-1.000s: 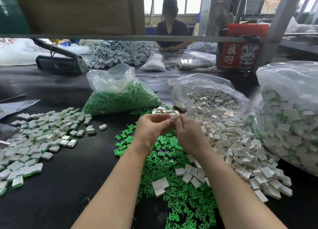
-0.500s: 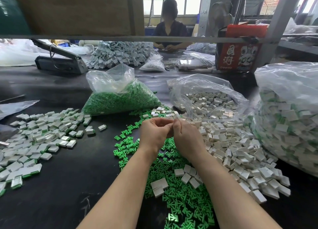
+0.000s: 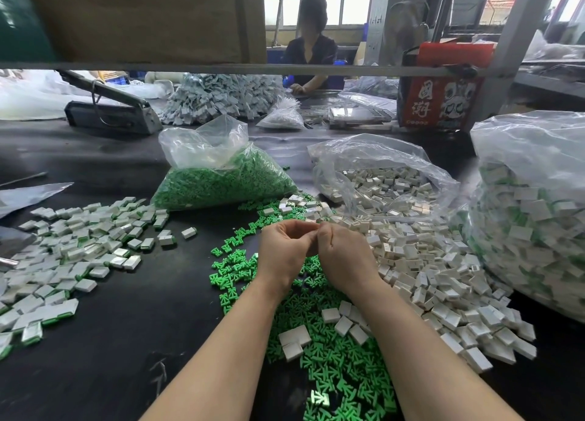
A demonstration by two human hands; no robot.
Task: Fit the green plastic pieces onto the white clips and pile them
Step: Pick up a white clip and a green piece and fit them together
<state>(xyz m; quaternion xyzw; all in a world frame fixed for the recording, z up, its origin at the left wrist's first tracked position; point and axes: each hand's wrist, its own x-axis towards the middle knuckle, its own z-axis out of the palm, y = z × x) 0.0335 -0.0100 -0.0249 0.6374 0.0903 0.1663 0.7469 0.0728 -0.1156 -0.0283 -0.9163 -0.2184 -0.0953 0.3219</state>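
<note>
My left hand (image 3: 285, 256) and my right hand (image 3: 345, 259) meet fingertip to fingertip above the black table. Together they pinch a small pale piece (image 3: 311, 250), seemingly a white clip; most of it is hidden by the fingers. Loose green plastic pieces (image 3: 234, 262) lie spread under and in front of my hands. A heap of white clips (image 3: 427, 262) lies to the right, with a few strays (image 3: 294, 336) on the green ones. Fitted white-and-green clips (image 3: 79, 240) form a flat pile at the left.
A bag of green pieces (image 3: 221, 183) and an open bag of white clips (image 3: 380, 186) stand behind my hands. At the right edge sits a big bag of fitted clips (image 3: 531, 224). Behind are a lever tool (image 3: 107, 110), a red box (image 3: 440, 97), a metal bar (image 3: 221, 68) and a seated person (image 3: 311, 50).
Both hands stayed joined at the fingertips and sank slightly toward the table and toward me. The fingers worked closer around the small piece.
</note>
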